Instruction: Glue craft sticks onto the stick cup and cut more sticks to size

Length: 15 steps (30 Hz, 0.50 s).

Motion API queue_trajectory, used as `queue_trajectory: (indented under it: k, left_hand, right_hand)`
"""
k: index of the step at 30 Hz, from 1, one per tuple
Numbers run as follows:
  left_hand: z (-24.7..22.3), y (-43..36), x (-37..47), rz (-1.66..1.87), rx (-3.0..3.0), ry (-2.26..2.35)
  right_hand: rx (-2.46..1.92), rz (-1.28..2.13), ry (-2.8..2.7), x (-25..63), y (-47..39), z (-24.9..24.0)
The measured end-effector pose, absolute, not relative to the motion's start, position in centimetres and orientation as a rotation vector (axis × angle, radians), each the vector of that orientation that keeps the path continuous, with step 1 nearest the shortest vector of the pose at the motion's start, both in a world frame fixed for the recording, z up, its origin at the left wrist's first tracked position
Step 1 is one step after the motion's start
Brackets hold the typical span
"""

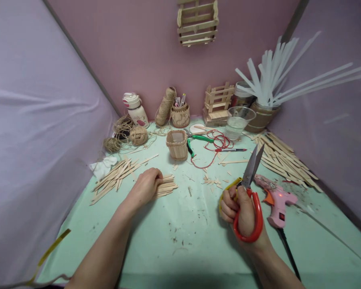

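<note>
My right hand [243, 210] is closed round red-handled scissors [257, 228], whose blades point up and stand slightly apart. A yellow-handled tool [230, 184] is also in that hand, its working end hidden. My left hand [146, 186] rests with curled fingers on a row of flat wooden sticks [167, 186], touching its left end; the fingertips are partly hidden. Behind the row stands a small square wooden-stick cup [177, 145]. Small cut stick pieces [213, 181] lie between my hands.
Loose sticks [116, 176] lie left, more sticks [285, 160] right. A pink glue gun [278, 200] with cord is beside my right hand. Behind are green pliers [202, 139], red cord [221, 140], a plastic cup [237, 122], twine [138, 135] and a bottle [135, 110].
</note>
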<state>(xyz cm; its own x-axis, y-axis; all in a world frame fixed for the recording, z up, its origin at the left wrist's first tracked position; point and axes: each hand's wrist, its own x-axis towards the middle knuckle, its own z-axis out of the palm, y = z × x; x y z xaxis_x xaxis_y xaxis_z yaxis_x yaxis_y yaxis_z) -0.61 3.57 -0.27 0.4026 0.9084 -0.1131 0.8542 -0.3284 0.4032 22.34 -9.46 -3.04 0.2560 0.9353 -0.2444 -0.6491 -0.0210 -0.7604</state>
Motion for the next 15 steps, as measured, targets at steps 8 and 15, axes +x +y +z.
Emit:
queue_trajectory:
  k: [8,15]
  left_hand:
    - [0.2,3.6,-1.0,0.255,2.226,1.444]
    - [1.6,3.4,-0.8,0.535,1.999,1.497]
  right_hand:
    - [-0.932,1.334,-0.388,22.3,-9.4,-3.0]
    - [-0.94,1.346,-0.393,22.3,-9.3,-2.8]
